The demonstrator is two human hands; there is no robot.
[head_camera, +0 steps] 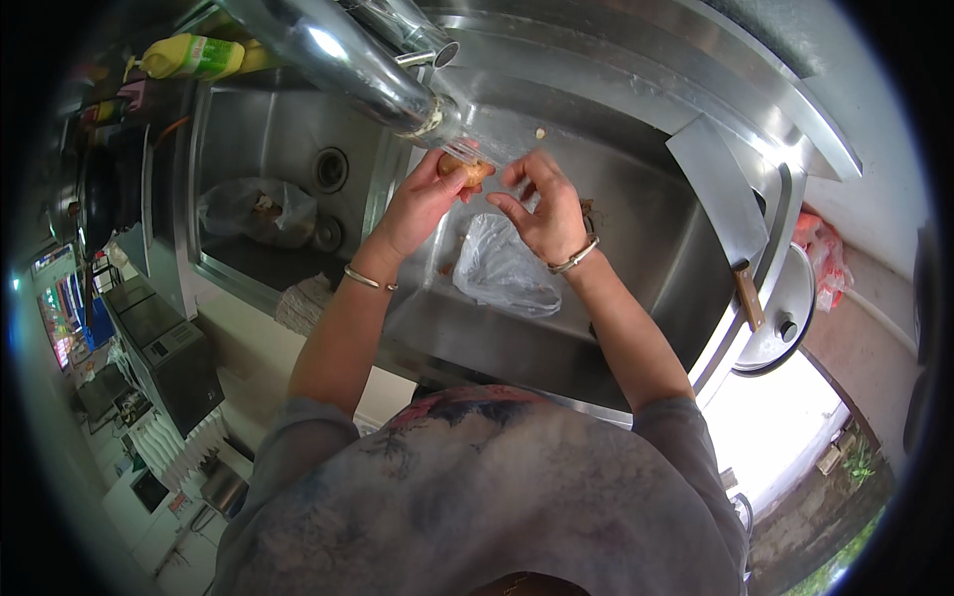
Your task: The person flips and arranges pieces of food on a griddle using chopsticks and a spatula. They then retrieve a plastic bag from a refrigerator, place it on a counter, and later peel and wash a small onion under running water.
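Note:
My left hand (426, 195) grips a light-brown root vegetable (469, 171), which looks like ginger, under the end of a thick metal faucet (440, 119). Water streams onto it and splashes to the right. Just right of it, my right hand (545, 197) hovers with fingers bent and thumb apart; nothing shows in its grasp. Below both hands, a crumpled clear plastic bag (507, 272) lies on the floor of the steel sink basin (633, 223). A small pale piece (540, 133) sits behind the right hand, and brown scraps (586, 205) show partly beside it.
A cleaver (719, 190) rests on the basin's right rim, its wooden handle toward me, near a pot lid (782, 313). The left basin (238, 141) holds another plastic bag (261, 212) with scraps. A cloth (304, 302) hangs at the front edge; a yellow bottle (194, 56) is at back left.

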